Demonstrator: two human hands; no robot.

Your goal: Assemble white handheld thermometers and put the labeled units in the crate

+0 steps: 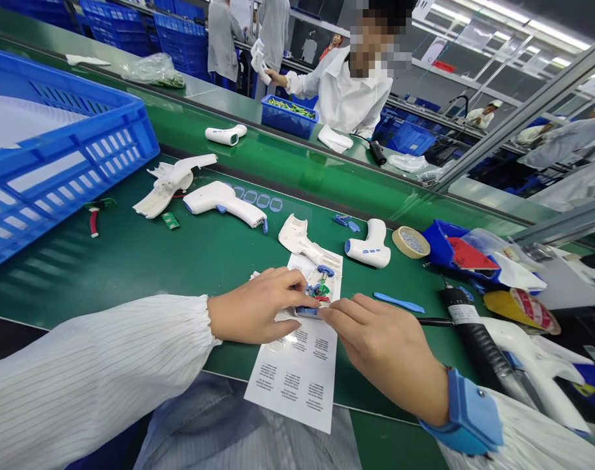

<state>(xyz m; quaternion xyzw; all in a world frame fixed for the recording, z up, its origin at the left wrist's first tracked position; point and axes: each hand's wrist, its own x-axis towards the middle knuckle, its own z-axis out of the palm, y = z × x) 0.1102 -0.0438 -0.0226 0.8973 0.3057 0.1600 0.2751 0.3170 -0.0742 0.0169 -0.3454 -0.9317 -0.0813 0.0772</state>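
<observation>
Room: brightly lit workshop, a green belt table (130,261) running across it.
Landmark: printed instruction sheet (297,372) on the table.
Left hand (253,307): over the sheet, fingers closed, pinching a small blue plastic part (307,312).
Right hand (380,349): beside it, fingertips closed on the part's other end.
Handling: light, stiff, probably brittle; hold by its ends, clear of the wired circuit board (321,287).

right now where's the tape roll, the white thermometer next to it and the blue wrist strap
tan tape roll (396,240), head view, on its rim
white handheld thermometer (370,252), head view, on its body
blue wrist strap (473,411), head view, on the band around the right wrist
</observation>
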